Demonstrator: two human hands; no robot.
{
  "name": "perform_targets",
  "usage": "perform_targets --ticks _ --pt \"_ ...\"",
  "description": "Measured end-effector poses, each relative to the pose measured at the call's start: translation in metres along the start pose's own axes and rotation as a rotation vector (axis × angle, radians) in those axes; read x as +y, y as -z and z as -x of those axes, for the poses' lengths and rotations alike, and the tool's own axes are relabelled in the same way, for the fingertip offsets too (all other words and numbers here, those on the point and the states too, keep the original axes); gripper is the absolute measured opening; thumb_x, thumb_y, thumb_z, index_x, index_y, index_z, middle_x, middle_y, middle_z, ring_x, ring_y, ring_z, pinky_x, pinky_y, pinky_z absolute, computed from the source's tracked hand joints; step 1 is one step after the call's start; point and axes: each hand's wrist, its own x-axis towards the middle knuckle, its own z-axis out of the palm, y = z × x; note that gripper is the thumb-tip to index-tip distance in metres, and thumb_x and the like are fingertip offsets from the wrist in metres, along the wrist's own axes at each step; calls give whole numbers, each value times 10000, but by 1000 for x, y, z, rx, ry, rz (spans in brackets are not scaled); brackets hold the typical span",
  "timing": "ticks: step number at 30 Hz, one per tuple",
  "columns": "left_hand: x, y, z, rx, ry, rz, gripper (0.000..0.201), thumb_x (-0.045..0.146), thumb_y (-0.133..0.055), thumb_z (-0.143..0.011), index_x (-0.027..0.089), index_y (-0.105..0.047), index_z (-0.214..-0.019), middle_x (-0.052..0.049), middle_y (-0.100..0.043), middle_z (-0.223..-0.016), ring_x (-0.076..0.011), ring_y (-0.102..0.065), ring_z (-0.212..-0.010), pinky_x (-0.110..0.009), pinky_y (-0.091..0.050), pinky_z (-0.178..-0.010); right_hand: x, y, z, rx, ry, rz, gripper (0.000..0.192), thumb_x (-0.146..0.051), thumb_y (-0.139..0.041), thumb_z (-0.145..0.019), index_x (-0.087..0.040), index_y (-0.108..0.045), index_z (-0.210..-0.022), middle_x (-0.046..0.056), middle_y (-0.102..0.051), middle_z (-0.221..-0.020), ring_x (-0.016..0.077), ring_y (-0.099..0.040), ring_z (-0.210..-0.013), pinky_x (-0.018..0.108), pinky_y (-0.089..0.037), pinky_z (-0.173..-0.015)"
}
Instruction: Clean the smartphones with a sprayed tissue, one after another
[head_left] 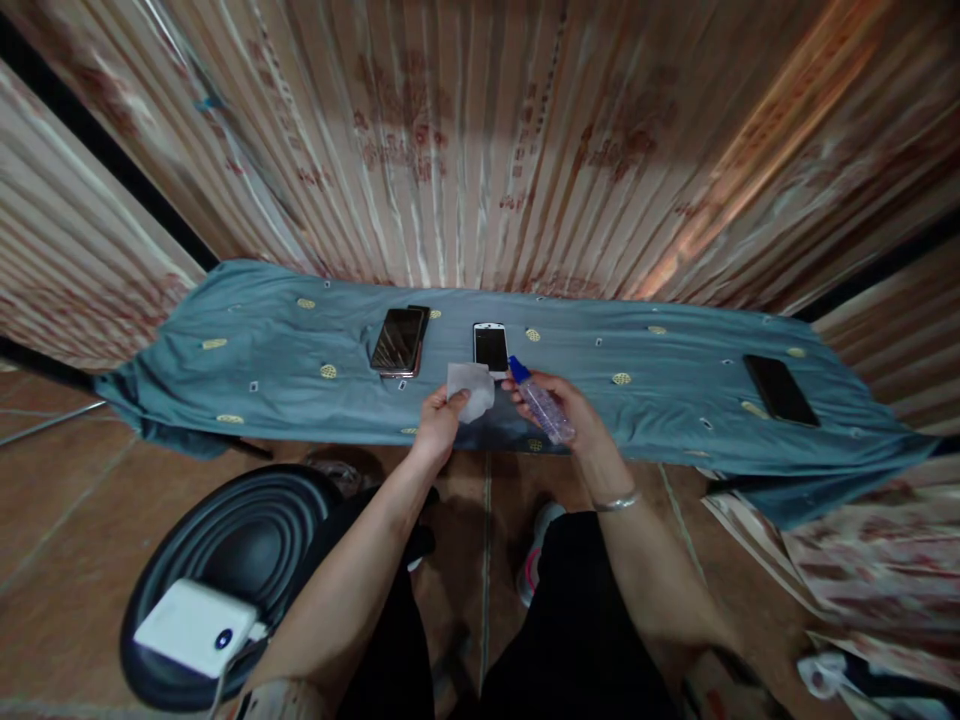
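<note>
My left hand [439,420] pinches a white cloth [469,389]; my right hand [566,405] grips a spray bottle [540,400]. Both hover just before the white phone [491,348].

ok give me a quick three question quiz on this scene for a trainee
1. True or false: the right hand holds a spray bottle with a blue cap.
2. What does the left hand hold?
A. a phone
B. a white cloth
C. a cable
3. How many phones lie on the blue-covered table?

Key
1. True.
2. B, the white cloth.
3. Three: a dark phone, a white-framed phone and a black phone far right.
</note>
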Motion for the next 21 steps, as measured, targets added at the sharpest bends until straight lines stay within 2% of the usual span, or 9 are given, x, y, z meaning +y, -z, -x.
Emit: perform_targets --ticks 3,7,10,13,15,17,19,21 --pt "2 -1 4 -41 2 11 167 81 -653 -662 147 -724 -797 15 -697 -660 -114 -582 -588 -232 -435 -629 1 -16 6 -97 -60 -120 322 -318 -596 -793 -154 -694 -1052 78 -746 -938 131 -639 -726 209 -556 -631" --pt "7 -1 8 -98 80 60 309 -5 -563 -623 152 -705 -848 17 -704 -693 -117 -610 -620 -228 -451 -646 2 -26 9 -84 0 24 487 -352 -503 -846 -211 -574 -1307 73 -741 -1031 157 -662 -746 257 -556 -603" --pt "11 0 10 -147 146 87 306 -9 -532 -631 146 -688 -844 -4 -708 -728 -131 -622 -639 -244 -470 -648 6 -29 9 -39 91 304 664 -349 -559 -814 -249 -451 -1461 60 -741 -1084 175 -673 -743 286 -563 -604" --pt "12 -2 11 -154 230 188 160 138 -540 -821 144 -691 -875 -30 -715 -788 -145 -634 -699 -267 -494 -697 11 -32 10 23 233 729 728 -290 -608 -788 -271 -428 -1494 54 -724 -1177 195 -684 -794 324 -579 -686" --pt "12 -3 12 -142 275 241 268 287 -472 -943 148 -697 -902 -41 -718 -810 -152 -638 -726 -278 -501 -724 14 -34 11 35 295 1011 709 -236 -593 -798 -273 -443 -1490 55 -696 -1267 208 -696 -844 358 -575 -790" --pt "10 -4 13 -132 302 248 407 362 -365 -1006 151 -695 -899 -45 -709 -780 -153 -635 -713 -278 -502 -727 18 -36 11 9 334 1198 692 -190 -565 -815 -253 -440 -1493 65 -643 -1366 226 -701 -956 385 -541 -920" --pt "8 -5 14 -118 318 246 485 364 -285 -1033 147 -687 -870 -43 -690 -730 -146 -629 -694 -273 -506 -745 21 -37 9 -31 365 1295 666 -157 -535 -828 -231 -446 -1484 71 -588 -1436 237 -677 -1077 387 -505 -990" --pt "5 -6 16 -102 338 257 511 357 -262 -1039 142 -679 -838 -44 -675 -709 -145 -629 -699 -279 -511 -786 24 -36 7 -52 381 1359 628 -133 -517 -831 -217 -475 -1453 77 -599 -1423 235 -671 -1091 377 -505 -982"
